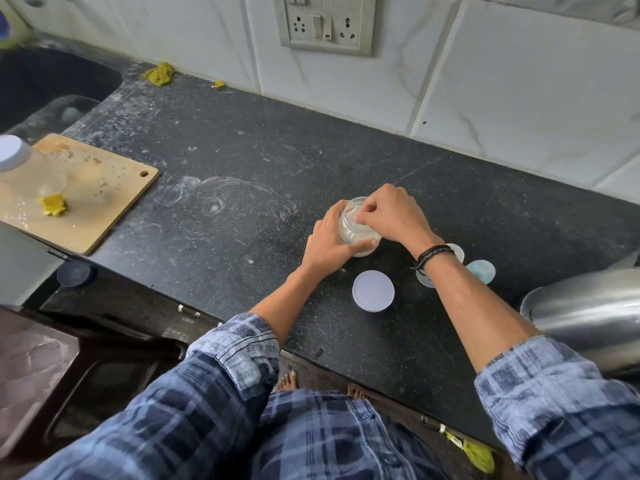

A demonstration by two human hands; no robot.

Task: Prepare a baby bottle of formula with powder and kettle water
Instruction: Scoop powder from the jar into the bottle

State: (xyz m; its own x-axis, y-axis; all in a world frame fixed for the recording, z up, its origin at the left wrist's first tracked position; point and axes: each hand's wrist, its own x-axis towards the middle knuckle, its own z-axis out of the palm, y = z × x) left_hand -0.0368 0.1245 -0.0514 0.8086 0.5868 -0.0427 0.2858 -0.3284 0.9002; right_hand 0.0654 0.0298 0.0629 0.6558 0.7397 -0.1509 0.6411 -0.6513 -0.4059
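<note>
A clear jar of white powder (353, 233) stands open on the black counter (242, 188). My left hand (329, 242) grips the jar's side, thumb across its front. My right hand (391, 216) is over the jar's mouth with fingertips reaching inside, pinching something I cannot make out. The jar's white lid (373, 290) lies flat on the counter just in front. A steel kettle (588, 317) sits at the right edge. Pale blue round parts (481, 270) lie behind my right wrist, partly hidden.
A wooden cutting board (93, 188) with a yellow scrap and a clear container with a white cap (14, 152) lies at the left. A dark sink (52, 81) is at the far left. A wall socket panel (325, 22) sits above the counter.
</note>
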